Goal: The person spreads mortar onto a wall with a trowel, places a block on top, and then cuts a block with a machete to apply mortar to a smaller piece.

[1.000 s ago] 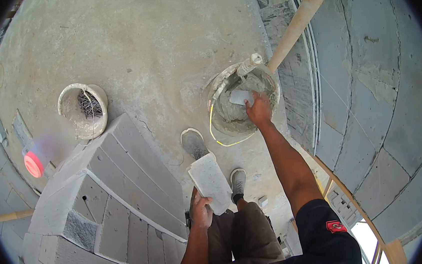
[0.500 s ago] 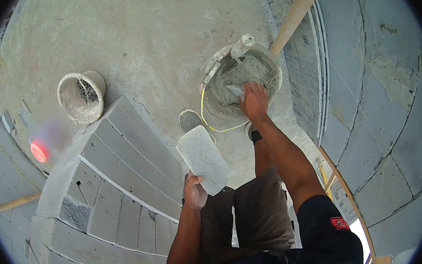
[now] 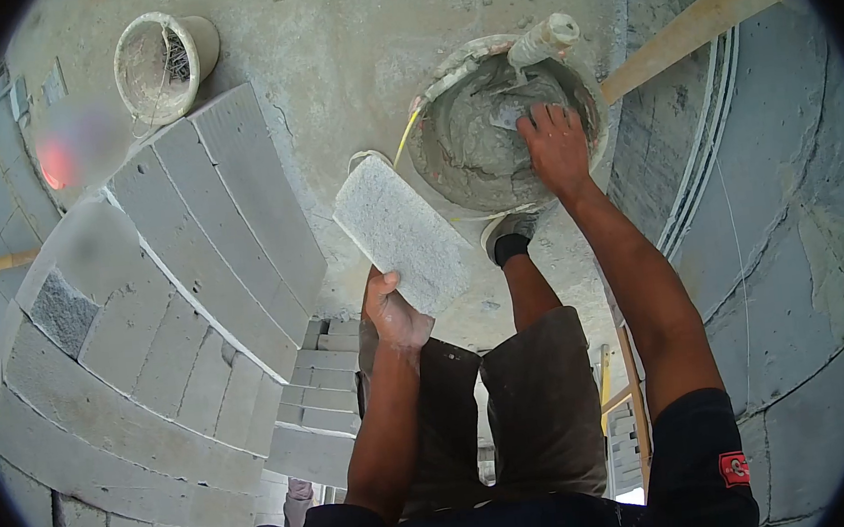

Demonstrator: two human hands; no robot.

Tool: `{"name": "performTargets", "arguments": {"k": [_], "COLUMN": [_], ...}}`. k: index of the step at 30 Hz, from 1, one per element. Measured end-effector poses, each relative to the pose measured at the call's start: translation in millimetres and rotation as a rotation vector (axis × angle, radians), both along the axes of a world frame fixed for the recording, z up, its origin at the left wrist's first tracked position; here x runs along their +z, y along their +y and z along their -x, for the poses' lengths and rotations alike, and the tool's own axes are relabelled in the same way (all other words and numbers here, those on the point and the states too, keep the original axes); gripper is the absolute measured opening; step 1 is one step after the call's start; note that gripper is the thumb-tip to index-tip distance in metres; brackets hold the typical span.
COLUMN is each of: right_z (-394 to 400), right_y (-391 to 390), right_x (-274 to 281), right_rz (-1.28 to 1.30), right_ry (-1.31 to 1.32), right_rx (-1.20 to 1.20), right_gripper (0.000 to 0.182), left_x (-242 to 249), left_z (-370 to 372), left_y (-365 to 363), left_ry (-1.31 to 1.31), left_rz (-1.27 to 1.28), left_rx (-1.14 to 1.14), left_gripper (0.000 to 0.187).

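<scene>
My left hand [image 3: 395,308] is closed round the lower edge of a pale, rough-faced aerated concrete block [image 3: 402,230], held up in front of my legs. My right hand [image 3: 559,147] reaches into a round bucket [image 3: 420,163] of wet grey mortar [image 3: 472,144]. Its fingers are closed on a small scraper [image 3: 507,117], whose pale blade shows at the mortar surface; the handle is hidden in the hand. A thick mortar-coated white handle or tube [image 3: 543,40] leans over the bucket's far rim.
To the left rises a wall of grey blocks [image 3: 187,214]. Behind it stands a dirty white bucket [image 3: 193,58] holding dark bits. A wooden pole [image 3: 697,24] slants beside the mortar bucket, and another block wall [image 3: 783,262] runs along the right.
My view has shifted, so the bucket appears further right and the wall shows more. My right hand still grips the scraper in the mortar; my left hand keeps the block.
</scene>
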State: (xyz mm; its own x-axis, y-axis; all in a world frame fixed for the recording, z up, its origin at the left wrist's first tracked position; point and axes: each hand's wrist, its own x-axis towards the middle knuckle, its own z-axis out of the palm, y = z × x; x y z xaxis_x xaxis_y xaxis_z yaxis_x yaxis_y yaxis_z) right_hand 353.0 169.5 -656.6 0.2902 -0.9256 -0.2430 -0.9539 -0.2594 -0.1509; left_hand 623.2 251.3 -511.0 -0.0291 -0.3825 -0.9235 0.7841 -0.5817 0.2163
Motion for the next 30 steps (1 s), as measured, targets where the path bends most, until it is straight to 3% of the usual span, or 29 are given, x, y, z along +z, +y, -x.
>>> {"name": "performTargets", "arguments": {"k": [6, 11, 13, 17, 20, 22, 23, 25, 27, 28, 30], "right_z": [0.3, -1.2, -1.4, -5.9, -21.0, -24.3, -17.9, 1.3, 1.2, 2.1, 4.8], "right_y": [-1.0, -15.4, -15.0, -3.8, -9.9, -10.0, -3.7, 13.5, 7.8, 11.6, 20.3], "right_x": [-2.0, 7.0, 8.9, 1.6, 23.2, 40.0, 44.3, 56.3, 124.4, 146.3, 186.0], "right_rz": [-0.066, -0.095, -0.181, -0.124, -0.296, -0.507, -0.496, -0.897, -1.004, -0.991, -0.961], "right_ry": [-0.03, -0.023, 0.03, 0.088, 0.077, -0.036, -0.034, -0.782, -1.027, -1.029, -1.318], "right_rx": [0.105, 0.03, -0.088, -0.043, -0.203, -0.655, -0.648, -1.149, -1.278, -1.263, -1.335], "right_gripper": [0.013, 0.014, 0.02, 0.031, 0.041, 0.051, 0.051, 0.057, 0.058, 0.058, 0.052], "left_x": [12.8, 1.8, -2.8, -10.2, -4.7, 0.9, 7.4, 24.7, 43.8, 53.9, 71.1], "left_z": [15.5, 0.1, -2.0, -4.9, -15.9, -24.1, -27.7, -34.9, -38.5, -38.5, -34.1], "left_y": [11.4, 17.0, 12.8, 17.0, 20.2, 22.1, 20.2, 12.9, 0.5, -5.9, -20.8], "left_ry": [-0.057, -0.002, -0.025, 0.013, 0.031, 0.016, 0.018, 0.046, 0.048, 0.044, 0.035], "left_rz": [-0.045, -0.032, 0.015, -0.002, 0.016, 0.057, 0.068, 0.075, 0.087, 0.081, 0.109], "left_rx": [-0.052, -0.168, -0.232, -0.216, -0.278, -0.338, -0.331, -0.295, -0.304, -0.323, -0.332], "left_gripper": [0.078, 0.079, 0.081, 0.083, 0.084, 0.083, 0.083, 0.072, 0.071, 0.069, 0.07]}}
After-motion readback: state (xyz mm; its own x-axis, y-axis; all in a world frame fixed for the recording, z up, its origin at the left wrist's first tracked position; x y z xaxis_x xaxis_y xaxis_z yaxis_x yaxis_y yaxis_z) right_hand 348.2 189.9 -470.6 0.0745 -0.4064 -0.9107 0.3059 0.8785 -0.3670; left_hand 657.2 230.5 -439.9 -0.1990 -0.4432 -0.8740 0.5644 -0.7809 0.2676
